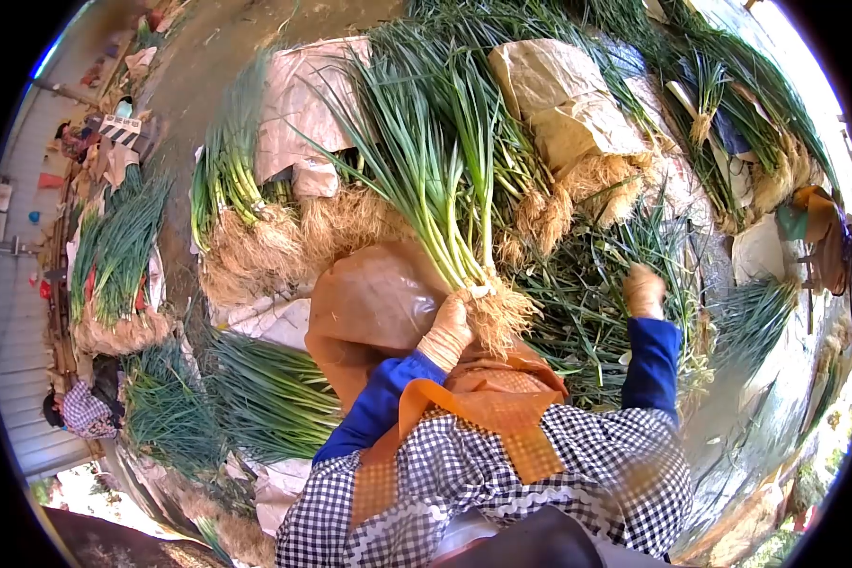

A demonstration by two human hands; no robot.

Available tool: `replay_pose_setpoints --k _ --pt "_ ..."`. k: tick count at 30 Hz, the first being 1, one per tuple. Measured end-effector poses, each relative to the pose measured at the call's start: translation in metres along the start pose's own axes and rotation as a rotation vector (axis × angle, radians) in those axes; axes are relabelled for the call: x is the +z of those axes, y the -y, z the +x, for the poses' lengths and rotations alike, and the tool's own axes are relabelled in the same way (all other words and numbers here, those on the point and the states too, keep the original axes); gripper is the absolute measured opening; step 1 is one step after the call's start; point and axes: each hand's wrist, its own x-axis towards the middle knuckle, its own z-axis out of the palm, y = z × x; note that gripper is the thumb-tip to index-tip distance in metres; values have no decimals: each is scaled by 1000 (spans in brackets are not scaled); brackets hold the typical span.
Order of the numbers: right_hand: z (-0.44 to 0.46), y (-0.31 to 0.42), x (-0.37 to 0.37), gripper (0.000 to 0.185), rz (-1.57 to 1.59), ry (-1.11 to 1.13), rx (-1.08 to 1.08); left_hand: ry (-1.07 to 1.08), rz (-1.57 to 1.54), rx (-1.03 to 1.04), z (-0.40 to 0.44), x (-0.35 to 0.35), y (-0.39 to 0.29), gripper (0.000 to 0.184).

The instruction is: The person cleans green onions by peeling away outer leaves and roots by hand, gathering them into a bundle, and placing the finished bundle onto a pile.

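Note:
My left hand [448, 331] is closed around the pale lower stalks of a bunch of green garlic [452, 222]. Its long flat leaves point away from me, and tan stringy roots [502, 317] hang beside my thumb. Off to the right, my right hand [644, 289] is curled closed above a heap of loose leaves and trimmings [577, 322]. Whatever its fingers hold, if anything, is hidden. A brown apron [374, 293] covers my lap beneath the bunch.
Rooted bundles lie ahead, partly under a pinkish sheet [308, 109] and a tan paper sheet [563, 99]. A green pile [275, 388] is at my left. Other bundles [118, 256] lie farther left. A person in a checked top [90, 412] sits at the far left.

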Motion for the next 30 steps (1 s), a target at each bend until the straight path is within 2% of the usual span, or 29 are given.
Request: replay_pose_setpoints --k 1,2,3,4,6,8,9,10,12,14,15,16,18,20,21,22,24,26,27,28,30 --pt "1 12 17 30 240 -95 -129 -47 22 75 -6 12 2 22" --pt "-5 65 16 32 371 -91 -132 -50 18 81 -2 8 2 22" --pt "-12 112 16 35 548 0 -197 -36 -11 73 0 -2 5 23" --pt "-15 150 25 39 1200 327 -74 -5 -35 70 4 -4 4 25" --pt "-19 198 40 35 1415 502 -53 -14 9 50 1 -3 1 22" --pt "-18 215 42 29 1787 722 -22 -69 -8 136 -2 1 2 22" --pt "-13 213 47 21 1653 614 -57 -74 -5 135 -4 0 4 22" --pt "2 201 78 16 1462 382 -167 -35 2 174 -4 1 4 23" --pt "12 177 70 14 1556 294 218 8 11 210 -6 3 1 23" --pt "29 135 78 15 1675 39 398 158 -70 375 -14 3 -8 26" --pt "28 125 63 18 1446 58 265 275 -91 358 -19 -1 -16 31" --pt "21 121 52 21 1374 179 318 154 21 399 -17 0 -15 36" --pt "14 135 69 24 1873 295 304 232 -9 281 -26 19 -15 40" --pt "-36 198 -9 29 1767 421 313 247 -65 171 -15 16 -7 43" --pt "-20 193 22 32 1124 18 -330 252 -61 153 -18 28 -5 41" --pt "2 186 61 34 374 -343 -856 249 2 207 -25 38 -4 33" --pt "44 164 84 33 751 85 -497 262 38 270 -15 20 -6 31" --pt "90 174 27 30 211 11 -102 163 -7 166 -13 12 -10 31" --pt "108 170 29 27 70 -92 -145 221 37 269 -23 29 -8 33" --pt "125 165 36 25 -70 -196 -187 296 -30 248 -30 49 -12 36" --pt "139 182 41 22 -239 -158 -169 342 -88 252 -37 49 -16 37"
